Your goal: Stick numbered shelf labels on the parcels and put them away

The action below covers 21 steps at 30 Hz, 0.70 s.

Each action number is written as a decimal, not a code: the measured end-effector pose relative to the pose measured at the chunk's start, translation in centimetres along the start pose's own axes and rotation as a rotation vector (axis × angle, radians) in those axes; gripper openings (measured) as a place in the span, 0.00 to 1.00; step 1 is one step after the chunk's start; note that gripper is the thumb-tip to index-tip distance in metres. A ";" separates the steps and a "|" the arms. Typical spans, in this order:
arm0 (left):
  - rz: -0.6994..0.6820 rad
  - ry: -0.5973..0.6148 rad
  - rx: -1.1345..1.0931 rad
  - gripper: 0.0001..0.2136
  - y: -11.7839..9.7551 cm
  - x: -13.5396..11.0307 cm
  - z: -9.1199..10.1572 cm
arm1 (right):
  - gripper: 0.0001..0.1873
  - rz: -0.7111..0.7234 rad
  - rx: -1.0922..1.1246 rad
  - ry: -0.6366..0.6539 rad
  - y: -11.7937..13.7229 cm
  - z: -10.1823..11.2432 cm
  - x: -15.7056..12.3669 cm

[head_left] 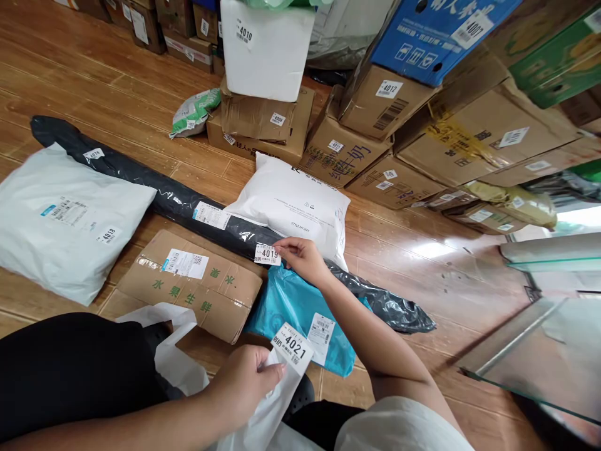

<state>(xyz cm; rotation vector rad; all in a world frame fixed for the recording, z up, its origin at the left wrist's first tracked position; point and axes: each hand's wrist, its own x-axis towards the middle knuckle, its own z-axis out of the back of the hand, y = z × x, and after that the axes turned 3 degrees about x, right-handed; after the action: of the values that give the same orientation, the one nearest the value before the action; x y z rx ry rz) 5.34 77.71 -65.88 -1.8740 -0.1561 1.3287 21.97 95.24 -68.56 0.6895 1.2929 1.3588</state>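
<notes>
My right hand point(303, 257) pinches a small white label reading 4019 point(267, 254) and holds it against the long black wrapped parcel point(154, 188), just below the white pillow-like bag point(295, 210). My left hand point(246, 379) is closed on a strip of white backing paper that carries a label reading 4021 point(292, 346), held low over my lap. A blue plastic parcel point(293, 307) with its own barcode sticker lies between the two hands. A flat cardboard box point(192, 282) with green characters sits to the left of it.
A large white mailer marked 4018 point(61, 219) lies at the left on the wooden floor point(422, 250). Stacked cardboard boxes point(375, 113), a white foam box marked 4010 point(265, 47) and a blue carton point(436, 31) line the back. A glass panel point(539, 351) stands at right.
</notes>
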 end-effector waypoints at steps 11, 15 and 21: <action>0.113 0.018 -0.013 0.13 -1.4 -1.3 -0.5 | 0.16 -0.702 0.143 0.358 -14.4 -14.7 -6.3; 0.146 0.019 -0.025 0.13 -2.0 -1.6 -0.1 | 0.18 -0.679 0.033 0.130 -16.7 -17.8 -7.4; 0.090 0.047 -0.026 0.12 -2.4 -2.1 1.3 | 0.17 -0.575 0.041 0.084 -17.4 -19.4 -7.0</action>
<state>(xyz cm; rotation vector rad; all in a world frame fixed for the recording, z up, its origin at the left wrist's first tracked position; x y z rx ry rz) 4.12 78.85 -62.86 -1.9526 -0.0663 1.3472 11.10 79.59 -87.64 0.2514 1.4467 0.8976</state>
